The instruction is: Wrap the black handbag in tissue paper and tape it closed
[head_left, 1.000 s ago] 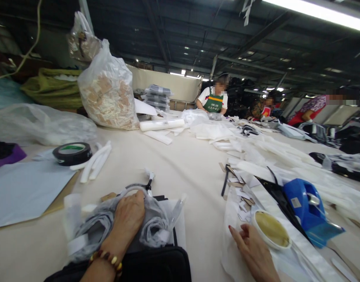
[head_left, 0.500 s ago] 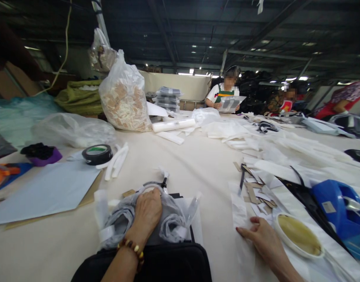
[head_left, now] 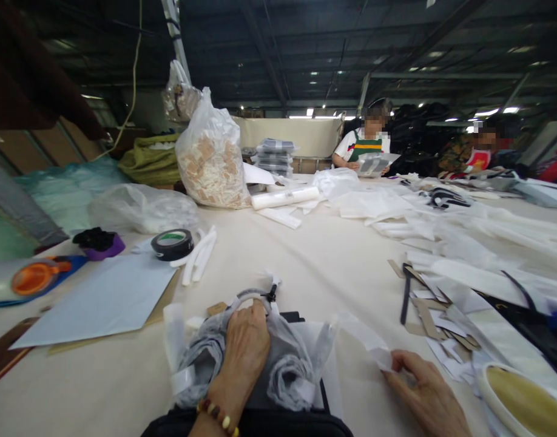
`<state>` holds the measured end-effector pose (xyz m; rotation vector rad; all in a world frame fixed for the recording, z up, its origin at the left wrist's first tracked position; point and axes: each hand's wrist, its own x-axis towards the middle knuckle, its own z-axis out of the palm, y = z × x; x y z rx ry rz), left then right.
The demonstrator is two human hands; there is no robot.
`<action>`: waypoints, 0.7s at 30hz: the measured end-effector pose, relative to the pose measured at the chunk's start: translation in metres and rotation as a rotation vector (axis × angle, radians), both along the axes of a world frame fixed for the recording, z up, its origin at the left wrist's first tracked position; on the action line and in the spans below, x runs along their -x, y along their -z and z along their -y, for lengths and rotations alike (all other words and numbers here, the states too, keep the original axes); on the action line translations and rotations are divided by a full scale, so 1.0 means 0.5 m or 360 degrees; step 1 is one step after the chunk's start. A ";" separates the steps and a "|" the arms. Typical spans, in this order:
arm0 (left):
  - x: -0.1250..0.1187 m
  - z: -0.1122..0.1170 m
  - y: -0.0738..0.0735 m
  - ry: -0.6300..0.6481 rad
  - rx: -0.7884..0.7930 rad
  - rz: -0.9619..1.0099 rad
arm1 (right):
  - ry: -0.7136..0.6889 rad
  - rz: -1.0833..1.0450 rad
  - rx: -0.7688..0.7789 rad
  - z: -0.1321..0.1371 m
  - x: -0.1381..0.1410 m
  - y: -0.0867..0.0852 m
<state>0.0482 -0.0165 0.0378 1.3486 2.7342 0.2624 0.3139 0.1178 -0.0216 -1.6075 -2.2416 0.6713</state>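
Note:
My left hand [head_left: 244, 349] presses down on a bundle of grey straps wrapped in clear plastic [head_left: 283, 355], which lies on top of a black bag [head_left: 264, 422] at the table's near edge. A beaded bracelet [head_left: 217, 416] circles that wrist. My right hand [head_left: 426, 391] pinches the end of a white paper strip [head_left: 364, 340] and lifts it off the cream table [head_left: 315, 255], just right of the bundle. A round dish of yellowish paste [head_left: 524, 403] sits right of that hand.
A black tape roll [head_left: 172, 244] and white tubes [head_left: 199, 255] lie left of centre, beside a pale blue sheet [head_left: 105, 297]. A big plastic sack [head_left: 212, 161] stands at the back. Paper scraps [head_left: 433, 318] and white strips cover the right. Other people [head_left: 367, 145] work at the far end.
My right hand has picked up the white paper strip that it was touching and moved it left toward the bundle. The view has swung left; the blue tape dispenser has left the frame.

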 end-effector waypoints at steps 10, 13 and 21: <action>0.001 0.011 -0.002 -0.0002 -0.0092 0.0072 | -0.0079 -0.0547 0.0347 0.025 0.161 -0.006; 0.005 0.026 0.004 0.0035 -0.0360 0.0062 | -0.0265 -0.0657 0.0419 0.017 0.207 -0.013; 0.003 0.067 0.001 0.0296 -0.0953 -0.0060 | -0.0837 -0.0707 0.0652 -0.021 0.290 0.061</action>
